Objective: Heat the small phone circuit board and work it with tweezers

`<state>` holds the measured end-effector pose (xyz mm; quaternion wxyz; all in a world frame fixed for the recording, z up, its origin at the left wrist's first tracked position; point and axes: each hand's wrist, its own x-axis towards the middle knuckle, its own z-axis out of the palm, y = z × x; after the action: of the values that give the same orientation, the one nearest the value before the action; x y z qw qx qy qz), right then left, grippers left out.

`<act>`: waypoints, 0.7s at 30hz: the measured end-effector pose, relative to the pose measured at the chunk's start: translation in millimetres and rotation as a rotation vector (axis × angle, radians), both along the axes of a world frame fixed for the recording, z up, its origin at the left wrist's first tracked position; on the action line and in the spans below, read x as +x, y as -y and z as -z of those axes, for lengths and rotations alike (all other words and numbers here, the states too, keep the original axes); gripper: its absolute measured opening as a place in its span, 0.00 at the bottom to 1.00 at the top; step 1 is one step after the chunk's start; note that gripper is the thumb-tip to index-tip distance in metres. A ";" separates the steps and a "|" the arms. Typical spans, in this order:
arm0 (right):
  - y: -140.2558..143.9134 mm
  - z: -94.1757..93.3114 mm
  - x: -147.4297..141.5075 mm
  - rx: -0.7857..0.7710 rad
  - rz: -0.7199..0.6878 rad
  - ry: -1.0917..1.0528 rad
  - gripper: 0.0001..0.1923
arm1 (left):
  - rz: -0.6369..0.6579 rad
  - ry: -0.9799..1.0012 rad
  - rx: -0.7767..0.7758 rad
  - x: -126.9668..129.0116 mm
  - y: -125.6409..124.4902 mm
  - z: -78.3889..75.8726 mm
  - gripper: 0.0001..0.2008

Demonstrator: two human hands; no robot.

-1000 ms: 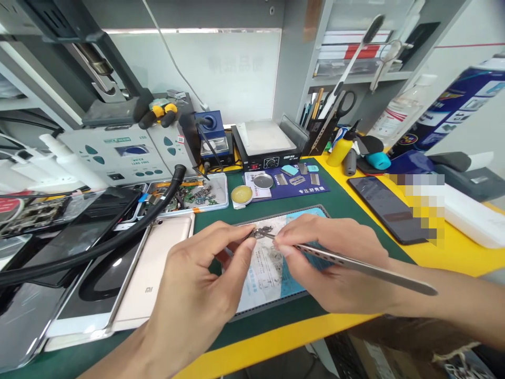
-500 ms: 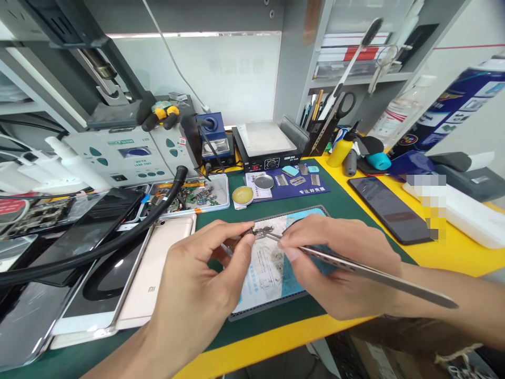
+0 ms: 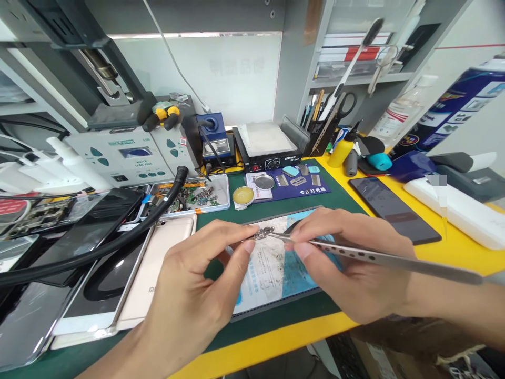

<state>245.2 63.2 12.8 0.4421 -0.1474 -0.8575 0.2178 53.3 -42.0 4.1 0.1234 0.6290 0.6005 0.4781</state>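
My left hand (image 3: 205, 273) pinches a small circuit board (image 3: 261, 235) between thumb and forefinger, over a white and blue work pad (image 3: 272, 266). Closed round a pair of metal tweezers (image 3: 355, 252), my right hand (image 3: 351, 263) keeps the tips at the board's right end. I cannot tell whether the tips touch it or grip any part. A dark object, partly hidden by my right fingers, shows beside the tweezers; its kind is unclear. The far end of the tweezers sticks out past my right wrist.
A tray of small circuit parts (image 3: 205, 197) and a round tin of yellow paste (image 3: 243, 196) lie beyond my hands. Several phones (image 3: 106, 279) lie at left under a black hose (image 3: 158, 218). A dark phone (image 3: 394, 210) lies at right. A heating plate (image 3: 270, 145) stands behind.
My right hand and the tweezers have moved a little to the right, and the tweezers lie flatter. The circuit board has turned slightly in my left fingers.
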 end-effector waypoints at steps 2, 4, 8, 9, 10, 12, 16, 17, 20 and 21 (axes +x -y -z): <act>-0.7 0.2 1.3 -0.096 0.017 -0.010 0.09 | 0.033 -0.043 0.034 -2.8 2.1 1.0 0.13; -2.9 -0.8 2.3 -0.192 0.014 -0.023 0.11 | 0.052 -0.065 0.050 -5.5 2.9 1.7 0.16; -9.0 -5.9 1.1 -0.356 -0.020 -0.048 0.09 | 0.094 -0.029 0.033 -8.6 1.9 -0.1 0.15; -10.4 -7.1 0.4 -0.386 -0.041 -0.051 0.09 | 0.095 -0.010 0.020 -8.8 1.7 -0.8 0.14; -11.5 -8.0 -0.3 -0.404 -0.064 -0.052 0.09 | 0.091 0.007 0.007 -8.9 1.7 -1.4 0.14; -12.7 -8.9 -1.2 -0.387 -0.084 -0.046 0.09 | 0.071 0.027 -0.018 -8.6 2.3 -1.4 0.13; -9.9 -7.8 0.9 -0.248 -0.017 0.001 0.06 | 0.043 0.035 -0.016 -8.7 3.0 1.9 0.14; -8.5 -7.4 2.1 -0.217 -0.004 0.009 0.06 | 0.039 0.032 -0.016 -8.9 3.0 2.7 0.15; -4.5 -6.1 6.0 -0.126 0.018 0.018 0.08 | 0.025 0.011 -0.033 -9.6 3.3 3.4 0.15; -3.6 -5.8 7.0 -0.105 0.024 0.019 0.08 | 0.022 0.005 -0.035 -9.7 3.8 3.4 0.15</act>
<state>252.2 66.9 18.6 0.4283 -0.1828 -0.8472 0.2557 43.5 -45.8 0.7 0.1413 0.6321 0.6012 0.4679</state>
